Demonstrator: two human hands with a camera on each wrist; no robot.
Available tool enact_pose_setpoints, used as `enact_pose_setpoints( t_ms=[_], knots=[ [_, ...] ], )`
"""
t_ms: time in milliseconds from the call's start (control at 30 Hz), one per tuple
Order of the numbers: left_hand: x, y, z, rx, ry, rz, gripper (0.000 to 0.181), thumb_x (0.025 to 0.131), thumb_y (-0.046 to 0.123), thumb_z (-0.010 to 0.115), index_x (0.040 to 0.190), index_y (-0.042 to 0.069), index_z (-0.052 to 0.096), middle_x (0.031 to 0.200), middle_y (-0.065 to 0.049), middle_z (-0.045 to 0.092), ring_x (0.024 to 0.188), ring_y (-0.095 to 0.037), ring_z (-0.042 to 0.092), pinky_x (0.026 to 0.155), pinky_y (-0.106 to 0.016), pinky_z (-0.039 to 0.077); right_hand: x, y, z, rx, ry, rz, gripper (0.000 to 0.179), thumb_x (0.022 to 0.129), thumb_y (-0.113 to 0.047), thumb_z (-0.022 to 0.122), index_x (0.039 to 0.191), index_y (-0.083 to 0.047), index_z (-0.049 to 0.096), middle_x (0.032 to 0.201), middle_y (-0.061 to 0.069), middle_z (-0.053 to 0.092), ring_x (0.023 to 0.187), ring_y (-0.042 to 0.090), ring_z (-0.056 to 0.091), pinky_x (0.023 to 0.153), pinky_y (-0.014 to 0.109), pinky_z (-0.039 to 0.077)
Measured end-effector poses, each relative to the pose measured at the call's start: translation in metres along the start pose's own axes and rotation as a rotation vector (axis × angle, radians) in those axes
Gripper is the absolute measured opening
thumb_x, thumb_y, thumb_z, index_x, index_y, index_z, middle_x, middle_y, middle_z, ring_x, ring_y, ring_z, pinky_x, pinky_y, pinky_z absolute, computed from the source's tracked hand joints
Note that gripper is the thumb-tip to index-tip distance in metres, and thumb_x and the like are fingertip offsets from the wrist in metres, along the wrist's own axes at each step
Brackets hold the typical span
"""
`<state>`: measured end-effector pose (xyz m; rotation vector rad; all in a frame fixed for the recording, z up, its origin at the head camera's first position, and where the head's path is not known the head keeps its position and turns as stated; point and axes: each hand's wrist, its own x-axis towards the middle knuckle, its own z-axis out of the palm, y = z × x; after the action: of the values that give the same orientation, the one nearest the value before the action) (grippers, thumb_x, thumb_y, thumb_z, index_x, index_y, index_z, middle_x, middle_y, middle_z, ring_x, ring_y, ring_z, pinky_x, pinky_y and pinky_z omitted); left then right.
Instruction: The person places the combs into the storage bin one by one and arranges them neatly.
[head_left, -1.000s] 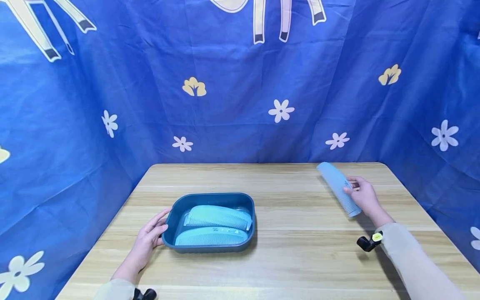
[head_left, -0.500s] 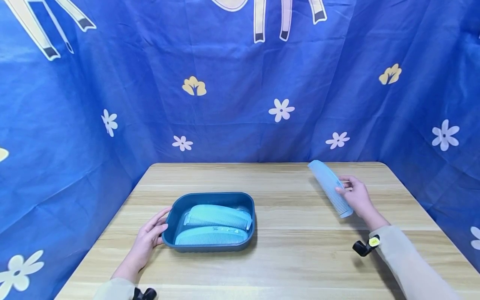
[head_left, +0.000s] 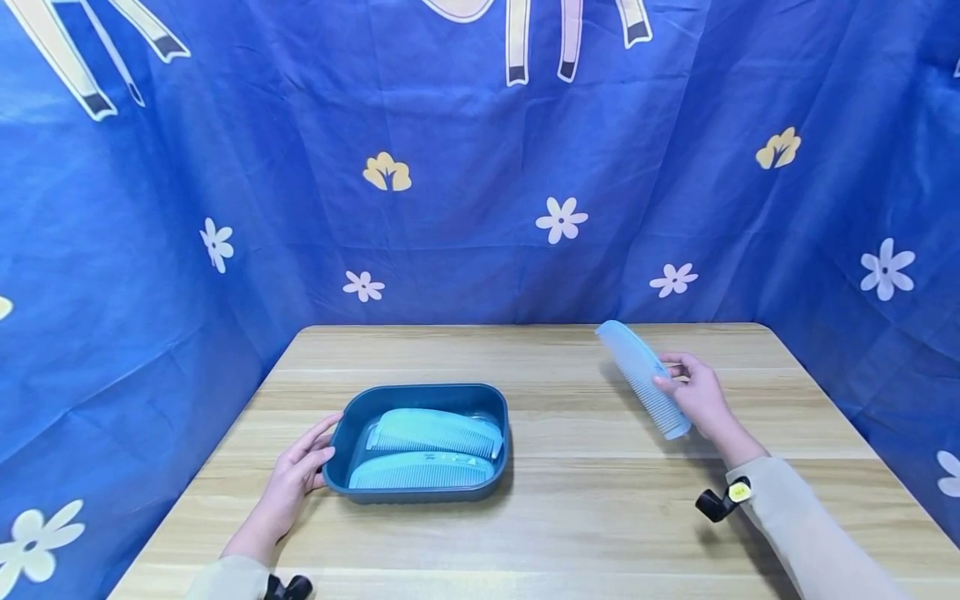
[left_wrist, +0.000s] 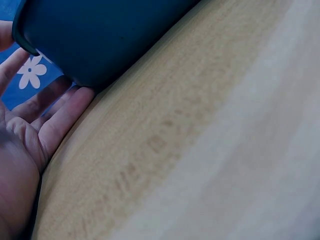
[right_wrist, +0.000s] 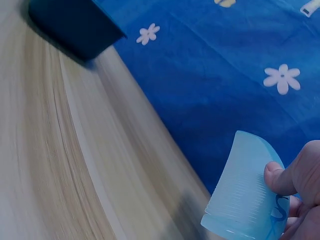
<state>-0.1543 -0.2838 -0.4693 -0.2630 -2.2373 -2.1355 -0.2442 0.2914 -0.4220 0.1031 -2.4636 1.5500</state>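
A light blue comb (head_left: 637,375) is held in my right hand (head_left: 699,396), thumb on one face and fingers behind, above the right part of the table. Its teeth face left and toward me; in the right wrist view the comb (right_wrist: 245,190) shows dark lettering near the thumb. At the left, a dark teal plastic bin (head_left: 420,498) stands on the table. Two similar combs lie inside it, a rear comb (head_left: 431,427) and a front comb (head_left: 420,473). My left hand (head_left: 288,479) touches the bin's left end with fairly straight, spread fingers (left_wrist: 65,115).
The wooden table (head_left: 585,517) has a back edge against a blue curtain (head_left: 480,250) printed with flowers and animal legs. Black wrist mounts are strapped on both sleeves, the right wrist mount (head_left: 720,502) hanging just over the table.
My right hand has moved left with the comb, toward the bin, the comb's tilt staying nearly the same. The left hand, the bin and the two combs inside have stayed put.
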Motion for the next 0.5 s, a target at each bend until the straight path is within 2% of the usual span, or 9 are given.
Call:
enact_pose_setpoints(
  t_ms=[300, 500],
  knots=[
    [-0.001, -0.001, 0.002, 0.006, 0.006, -0.007, 0.049, 0.097, 0.012, 0.045, 0.143, 0.004, 0.032, 0.121, -0.006, 0.054, 0.097, -0.019, 0.063, 0.07, -0.034, 0.054, -0.006, -0.014, 0.014, 0.04, -0.036, -0.029, 0.037, 0.085, 0.002, 0.063, 0.12, 0.007, 0.053, 0.095, 0.022, 0.056, 0.071, 0.012, 0.057, 0.062, 0.021, 0.05],
    [-0.001, -0.001, 0.001, 0.009, 0.004, -0.008, 0.048, 0.097, 0.013, 0.044, 0.143, 0.006, 0.032, 0.12, -0.003, 0.055, 0.096, -0.017, 0.063, 0.07, -0.034, 0.054, -0.01, -0.02, 0.022, 0.086, -0.048, -0.04, 0.037, 0.083, 0.003, 0.064, 0.118, 0.008, 0.054, 0.094, 0.022, 0.056, 0.07, 0.011, 0.058, 0.062, 0.021, 0.05]
  ],
)
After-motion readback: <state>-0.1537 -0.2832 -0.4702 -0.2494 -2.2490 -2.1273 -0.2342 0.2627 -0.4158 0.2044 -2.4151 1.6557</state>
